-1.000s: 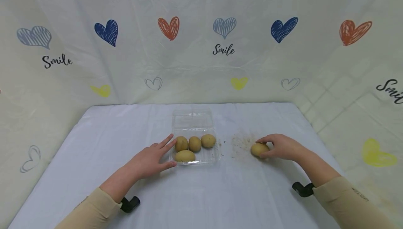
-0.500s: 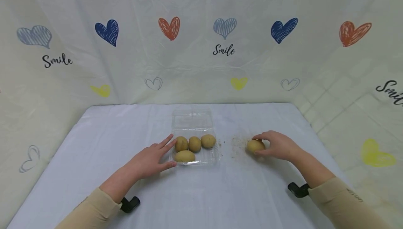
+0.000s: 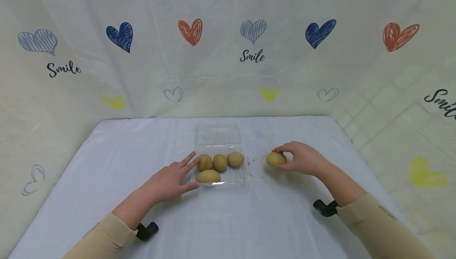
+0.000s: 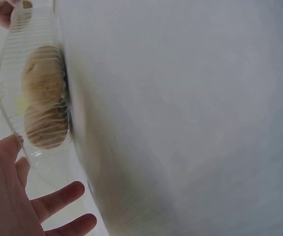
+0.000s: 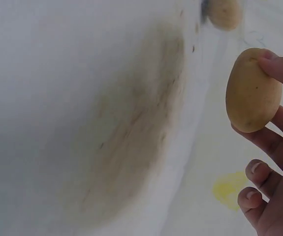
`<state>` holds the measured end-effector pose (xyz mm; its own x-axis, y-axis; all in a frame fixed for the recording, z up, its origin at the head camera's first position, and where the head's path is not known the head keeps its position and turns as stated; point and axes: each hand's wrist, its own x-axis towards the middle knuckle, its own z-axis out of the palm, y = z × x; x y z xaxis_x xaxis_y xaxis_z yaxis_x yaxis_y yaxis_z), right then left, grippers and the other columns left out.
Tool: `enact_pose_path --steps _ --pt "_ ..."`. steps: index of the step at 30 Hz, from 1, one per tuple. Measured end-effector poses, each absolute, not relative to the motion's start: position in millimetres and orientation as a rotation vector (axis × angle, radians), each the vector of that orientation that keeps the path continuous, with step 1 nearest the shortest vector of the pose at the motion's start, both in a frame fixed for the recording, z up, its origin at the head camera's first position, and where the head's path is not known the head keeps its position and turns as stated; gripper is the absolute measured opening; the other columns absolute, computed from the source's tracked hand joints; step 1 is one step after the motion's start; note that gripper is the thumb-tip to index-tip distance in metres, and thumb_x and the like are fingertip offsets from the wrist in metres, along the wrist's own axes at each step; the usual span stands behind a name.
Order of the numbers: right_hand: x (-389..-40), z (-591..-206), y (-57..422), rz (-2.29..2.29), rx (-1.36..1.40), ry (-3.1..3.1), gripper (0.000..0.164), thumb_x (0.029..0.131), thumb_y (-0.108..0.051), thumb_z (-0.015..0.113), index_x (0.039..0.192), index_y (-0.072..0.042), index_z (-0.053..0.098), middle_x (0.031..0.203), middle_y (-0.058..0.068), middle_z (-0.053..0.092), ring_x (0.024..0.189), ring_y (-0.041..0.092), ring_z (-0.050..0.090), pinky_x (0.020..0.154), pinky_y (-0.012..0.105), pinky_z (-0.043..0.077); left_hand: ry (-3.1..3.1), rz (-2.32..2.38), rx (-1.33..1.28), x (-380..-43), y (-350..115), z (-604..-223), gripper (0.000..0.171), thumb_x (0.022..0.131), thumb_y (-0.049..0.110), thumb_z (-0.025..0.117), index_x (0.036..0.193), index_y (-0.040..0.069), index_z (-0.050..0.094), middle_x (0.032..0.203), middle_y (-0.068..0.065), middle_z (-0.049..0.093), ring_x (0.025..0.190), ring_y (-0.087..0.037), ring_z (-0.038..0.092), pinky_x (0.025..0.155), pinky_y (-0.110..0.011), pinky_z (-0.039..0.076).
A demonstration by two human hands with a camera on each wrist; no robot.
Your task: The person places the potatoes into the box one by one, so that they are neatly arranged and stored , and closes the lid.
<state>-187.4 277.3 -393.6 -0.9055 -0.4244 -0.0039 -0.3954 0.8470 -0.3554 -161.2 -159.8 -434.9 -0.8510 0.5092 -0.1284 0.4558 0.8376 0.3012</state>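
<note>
A potato (image 3: 276, 159) is pinched between the thumb and fingers of my right hand (image 3: 303, 158). In the right wrist view this potato (image 5: 253, 91) is raised above the cloth. My left hand (image 3: 171, 181) spreads its fingers along the left side of a clear plastic clamshell box (image 3: 233, 178), fingertips right at its rim. Several potatoes lie in the box: three in a back row, with a potato (image 3: 209, 176) in front at the left. Through the ribbed wall in the left wrist view, potatoes (image 4: 44, 76) show beside my left hand (image 4: 8, 191).
The box's lid (image 3: 218, 135) stands open toward the back. Brown dirt crumbs (image 5: 131, 128) are scattered on the white cloth (image 3: 228, 223) right of the box. A curtain (image 3: 221, 69) printed with hearts hangs behind the table.
My right hand has lifted the potato off the dirty patch and carried it left, closer to the box. The left hand and the box have stayed put.
</note>
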Motion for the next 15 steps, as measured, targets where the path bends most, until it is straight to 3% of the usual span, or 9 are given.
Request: enact_pose_path --steps 15 --pt "-198 -390 216 -0.637 -0.881 2.897 0.045 0.079 -0.04 0.081 0.121 -0.026 0.072 0.112 -0.011 0.069 0.108 0.023 0.062 0.092 0.04 0.048 2.797 0.382 0.719 -162 -159 -435 0.084 0.091 0.069 0.053 0.159 0.037 0.015 0.166 0.013 0.005 0.139 -0.034 0.04 0.106 -0.055 0.039"
